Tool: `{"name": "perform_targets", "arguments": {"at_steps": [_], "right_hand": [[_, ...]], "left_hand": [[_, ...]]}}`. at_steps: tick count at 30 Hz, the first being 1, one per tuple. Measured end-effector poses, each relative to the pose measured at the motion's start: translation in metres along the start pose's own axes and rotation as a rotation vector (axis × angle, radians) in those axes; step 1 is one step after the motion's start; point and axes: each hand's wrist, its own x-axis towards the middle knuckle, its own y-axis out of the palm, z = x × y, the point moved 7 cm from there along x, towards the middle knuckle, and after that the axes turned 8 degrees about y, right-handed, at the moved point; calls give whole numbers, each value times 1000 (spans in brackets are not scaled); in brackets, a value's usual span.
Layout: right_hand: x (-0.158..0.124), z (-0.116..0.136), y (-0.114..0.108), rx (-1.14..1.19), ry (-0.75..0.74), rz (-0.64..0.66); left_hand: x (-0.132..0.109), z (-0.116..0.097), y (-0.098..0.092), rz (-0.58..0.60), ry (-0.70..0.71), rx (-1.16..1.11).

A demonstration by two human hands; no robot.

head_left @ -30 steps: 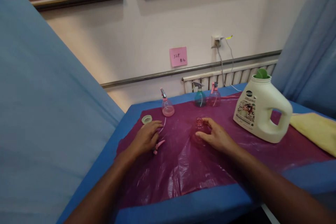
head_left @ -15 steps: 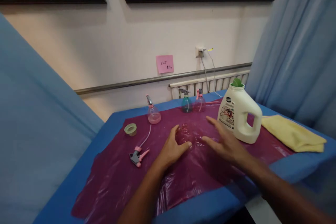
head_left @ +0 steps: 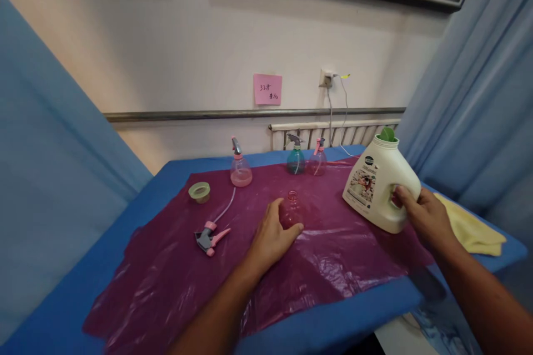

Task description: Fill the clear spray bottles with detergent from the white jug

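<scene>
My left hand (head_left: 272,233) curls its fingers and thumb around a pink see-through spray bottle (head_left: 292,212) that stands upright with its neck uncovered. With my right hand (head_left: 428,213) I grip the handle of a cream plastic jug (head_left: 383,183), which has a printed label and something green (head_left: 387,133) at its mouth. The jug leans a little; whether its base touches the sheet I cannot tell. Left of my left hand, a grey and pink spray head (head_left: 208,239) with a clear tube lies on the sheet.
A shallow pale green cup (head_left: 199,192) stands at the left. Behind are a spray bottle with pink liquid (head_left: 241,172), a teal spray bottle (head_left: 296,162) and another pink one (head_left: 318,162). A yellow cloth (head_left: 474,227) lies right, past the purple sheet (head_left: 166,288).
My right hand has moved right, from open beside the pink bottle to closed on the jug's handle. My left hand stays around the bottle. The view has shifted slightly.
</scene>
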Motion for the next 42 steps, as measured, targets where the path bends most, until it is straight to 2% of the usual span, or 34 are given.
{"name": "perform_targets", "arguments": {"at_steps": [5,11,19,23,30,35,38,42], "right_hand": [[2,12,3,-58,47,18],[8,55,4,-115,-8,139],[10,114,3,-255,-83,347],[7,136,4,-291,-139,453],[5,157,6,-383,-259,606],[6,163,8,-461,-320,673],[7,165,11,-459,-339,705],[5,164,17,-447,-318,810]], "left_hand": [[1,5,-18,-46,-42,-65],[3,19,-32,-85,-100,-112],[-1,6,-29,-43,-100,-106],[-4,0,-25,-14,-100,-100],[-3,7,-17,-59,-32,-144],[-3,16,-4,-42,-2,-164],[-3,18,1,-29,8,-182],[-2,18,2,-18,13,-162]]}}
